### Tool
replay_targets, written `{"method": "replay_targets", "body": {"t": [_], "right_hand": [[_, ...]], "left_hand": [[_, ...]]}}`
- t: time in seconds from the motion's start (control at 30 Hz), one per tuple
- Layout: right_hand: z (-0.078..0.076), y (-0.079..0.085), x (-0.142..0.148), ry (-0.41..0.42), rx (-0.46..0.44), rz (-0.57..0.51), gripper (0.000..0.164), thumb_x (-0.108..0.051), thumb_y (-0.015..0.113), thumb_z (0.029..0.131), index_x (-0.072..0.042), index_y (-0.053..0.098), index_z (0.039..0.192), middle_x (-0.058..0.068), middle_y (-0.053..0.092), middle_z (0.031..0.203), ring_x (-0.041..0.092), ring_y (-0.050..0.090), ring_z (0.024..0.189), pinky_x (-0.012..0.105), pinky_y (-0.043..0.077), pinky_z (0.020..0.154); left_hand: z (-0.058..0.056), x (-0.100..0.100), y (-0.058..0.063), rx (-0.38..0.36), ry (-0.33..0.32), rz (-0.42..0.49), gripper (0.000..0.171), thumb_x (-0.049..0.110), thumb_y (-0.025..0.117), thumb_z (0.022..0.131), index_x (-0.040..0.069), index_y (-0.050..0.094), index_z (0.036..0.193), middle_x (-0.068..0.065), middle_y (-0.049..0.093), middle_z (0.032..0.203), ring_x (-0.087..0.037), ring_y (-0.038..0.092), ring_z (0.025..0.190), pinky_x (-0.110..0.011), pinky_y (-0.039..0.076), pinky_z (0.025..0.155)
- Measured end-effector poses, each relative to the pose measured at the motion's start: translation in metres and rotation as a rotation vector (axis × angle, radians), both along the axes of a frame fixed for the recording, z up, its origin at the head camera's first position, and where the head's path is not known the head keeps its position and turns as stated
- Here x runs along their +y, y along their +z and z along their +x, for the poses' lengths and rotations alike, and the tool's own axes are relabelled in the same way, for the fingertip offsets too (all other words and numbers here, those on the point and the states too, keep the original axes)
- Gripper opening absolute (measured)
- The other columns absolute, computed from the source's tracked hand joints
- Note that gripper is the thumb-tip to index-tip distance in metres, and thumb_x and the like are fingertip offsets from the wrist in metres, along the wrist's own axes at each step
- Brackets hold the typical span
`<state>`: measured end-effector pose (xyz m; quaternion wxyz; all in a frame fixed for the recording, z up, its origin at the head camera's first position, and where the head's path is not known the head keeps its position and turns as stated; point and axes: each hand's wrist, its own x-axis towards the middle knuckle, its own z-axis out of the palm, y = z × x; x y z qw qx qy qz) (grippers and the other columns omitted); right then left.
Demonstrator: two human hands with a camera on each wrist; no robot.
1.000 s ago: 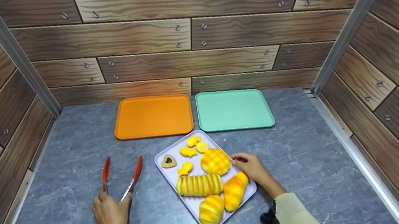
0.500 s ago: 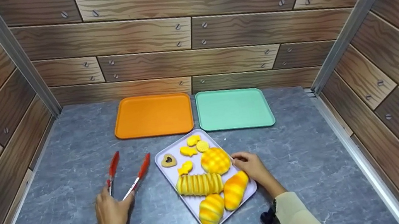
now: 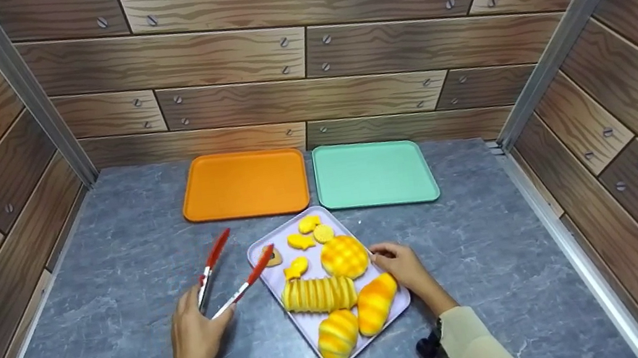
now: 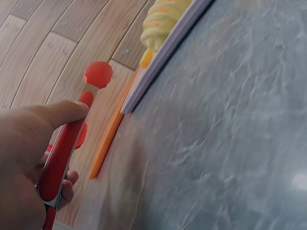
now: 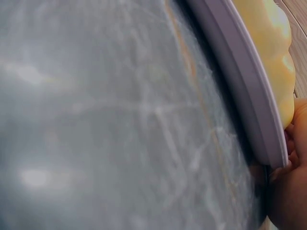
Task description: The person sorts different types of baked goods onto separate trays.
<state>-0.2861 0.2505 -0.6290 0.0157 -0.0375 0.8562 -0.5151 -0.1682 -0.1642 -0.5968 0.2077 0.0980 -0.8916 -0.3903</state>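
In the head view my left hand [image 3: 195, 340] grips a pair of spread tongs [image 3: 258, 267] with red tips. One tip overlaps the heart-shaped cookie [image 3: 276, 260] at the left corner of a lilac tray [image 3: 401, 303]; the other points past the tray's left side. The left wrist view shows my thumb along the tongs' red handle [image 4: 61, 163]. My right hand [image 3: 404, 268] holds the tray's right edge, beside a round checkered bun [image 3: 344, 257] and a crescent-shaped bread [image 3: 378, 304]. Some right fingertips are hidden in the right wrist view.
Behind the lilac tray, an orange tray [image 3: 245, 184] and a mint green tray [image 3: 374, 173] lie side by side. The lilac tray also carries a ridged loaf [image 3: 318, 296], a striped roll [image 3: 338, 337] and several small yellow pieces [image 3: 301, 241]. Wood-patterned walls [image 3: 233, 103] enclose the table.
My left hand has carried the tongs to the right, bringing one tip over the lilac tray's left corner. The right hand and the trays have stayed in place.
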Motion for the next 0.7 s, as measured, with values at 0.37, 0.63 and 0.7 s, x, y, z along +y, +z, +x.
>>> {"method": "replay_targets", "body": {"t": [0.37, 0.63, 0.7], "right_hand": [[0.0023, 0.0014, 0.0011, 0.005, -0.016, 0.006, 0.021, -0.017, 0.069, 0.095, -0.012, 0.076, 0.114, 0.004, 0.071, 0.104, 0.016, 0.062, 0.095, 0.032, 0.05, 0.087], [0.0015, -0.0013, 0.0006, 0.011, 0.01, 0.001, 0.021, -0.018, 0.069, 0.095, -0.009, 0.076, 0.113, 0.007, 0.071, 0.103, 0.014, 0.061, 0.092, 0.03, 0.05, 0.084], [0.0014, -0.0012, 0.0006, 0.007, 0.012, 0.009, 0.021, -0.017, 0.069, 0.095, -0.009, 0.076, 0.113, 0.007, 0.071, 0.102, 0.015, 0.061, 0.091, 0.03, 0.05, 0.084]], "left_hand": [[0.0036, 0.0097, -0.0017, -0.028, -0.072, -0.071, 0.064, 0.02, 0.089, 0.073, 0.0, 0.065, 0.128, -0.019, 0.067, 0.122, -0.041, 0.062, 0.11, -0.055, 0.048, 0.094], [0.0048, 0.0087, -0.0015, -0.052, -0.09, -0.087, 0.064, 0.022, 0.088, 0.073, 0.0, 0.065, 0.128, -0.019, 0.068, 0.121, -0.041, 0.063, 0.109, -0.055, 0.048, 0.094], [0.0043, 0.0085, -0.0011, -0.068, -0.097, -0.091, 0.064, 0.023, 0.087, 0.073, 0.001, 0.066, 0.129, -0.019, 0.068, 0.122, -0.041, 0.063, 0.11, -0.055, 0.048, 0.094]]}}
